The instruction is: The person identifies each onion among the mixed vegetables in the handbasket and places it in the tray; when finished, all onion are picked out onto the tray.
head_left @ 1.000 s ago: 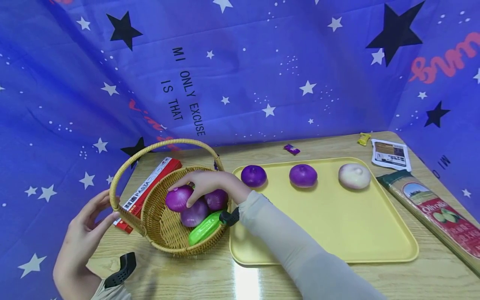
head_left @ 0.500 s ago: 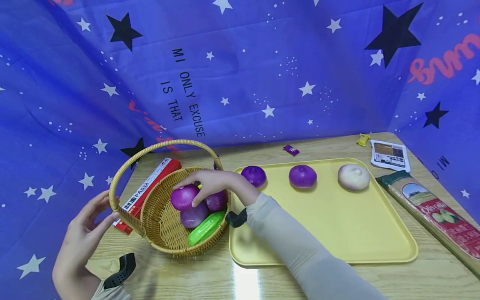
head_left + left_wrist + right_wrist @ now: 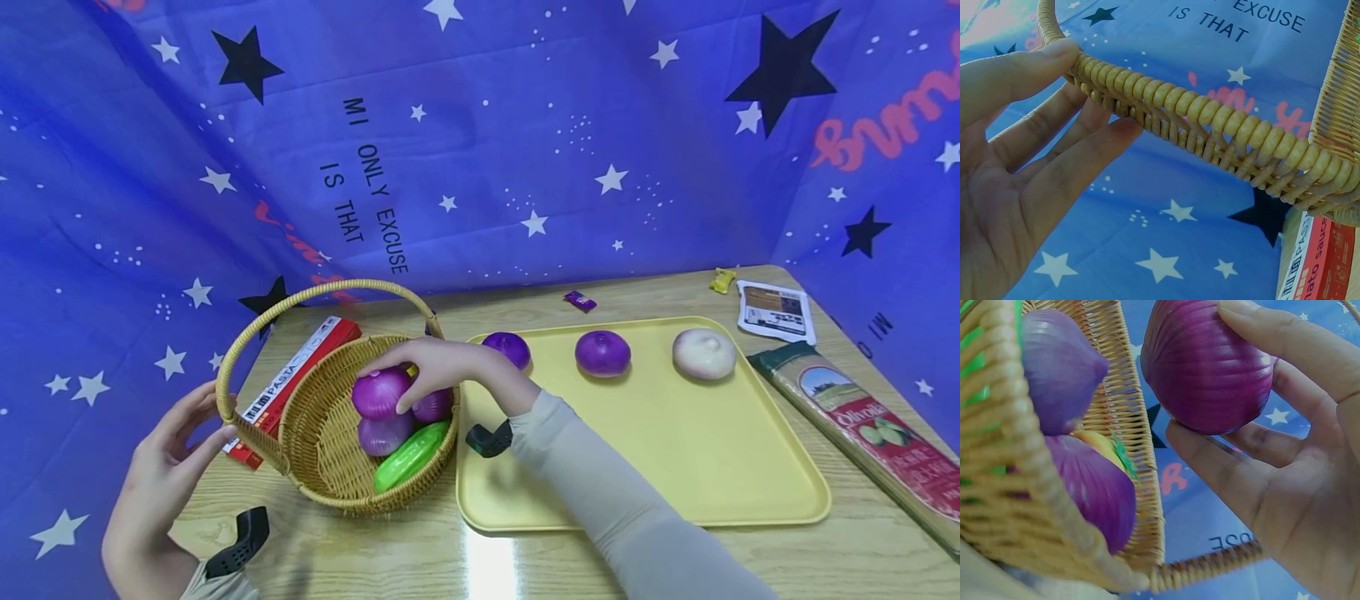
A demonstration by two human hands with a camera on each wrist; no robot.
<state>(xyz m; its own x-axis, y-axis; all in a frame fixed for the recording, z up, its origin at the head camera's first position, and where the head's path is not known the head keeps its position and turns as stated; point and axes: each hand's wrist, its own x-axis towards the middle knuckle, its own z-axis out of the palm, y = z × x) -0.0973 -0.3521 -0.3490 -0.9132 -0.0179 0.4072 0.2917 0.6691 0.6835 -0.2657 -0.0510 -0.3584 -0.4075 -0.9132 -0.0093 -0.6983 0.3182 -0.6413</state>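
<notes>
With thumb and fingers, my right hand (image 3: 438, 367) grips a purple onion (image 3: 1210, 369) over the wicker basket (image 3: 318, 450). My left hand (image 3: 161, 475) pinches the basket's arched handle (image 3: 1191, 112) near its left base. Inside the basket sit two more purple onions; one onion (image 3: 386, 435) lies below the held one, and another onion (image 3: 1094, 494) is partly hidden by my right hand in the head view. A green cucumber-like vegetable (image 3: 411, 457) lies at the basket's front right. Something yellow with green tips (image 3: 1107, 450) shows behind the onions in the right wrist view.
Right of the basket lies a yellow tray (image 3: 645, 467) bearing two purple onions (image 3: 602, 353) and a whitish onion (image 3: 703, 353). A red pasta box (image 3: 300, 375) lies behind the basket. An Olivoila packet (image 3: 862, 425), white pack (image 3: 776, 310) and small wrapped sweets (image 3: 580, 301) lie around the tray.
My right hand has moved rightward and slightly up with the purple onion, away from the basket's left-middle. The left hand stays on the handle.
</notes>
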